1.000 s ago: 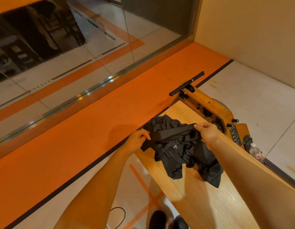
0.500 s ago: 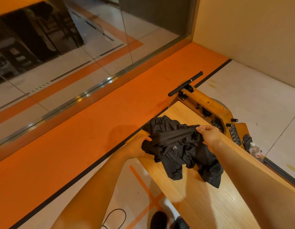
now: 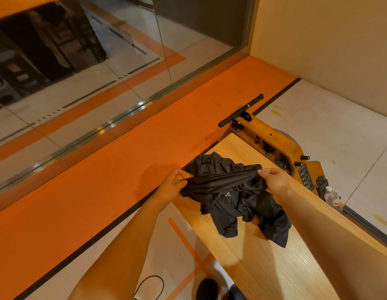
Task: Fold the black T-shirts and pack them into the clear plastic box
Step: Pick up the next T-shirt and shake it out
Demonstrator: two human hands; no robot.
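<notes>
Two hands on one crumpled black T-shirt (image 3: 231, 204) at the middle of the wooden table (image 3: 264, 267) — left hand (image 3: 172, 185) pinching its edge at nine o'clock, right hand (image 3: 274, 182) pinching the same edge at three o'clock. Stretched taut between them, that edge; heaped on the tabletop below, the remaining cloth. At two o'clock, beside the table, a wooden machine (image 3: 281, 148) — just past it, a water bottle (image 3: 332, 195).

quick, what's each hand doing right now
Left hand: closed, pinching one end of the stretched edge of the black T-shirt.
Right hand: closed, pinching the other end of the same edge.
</notes>
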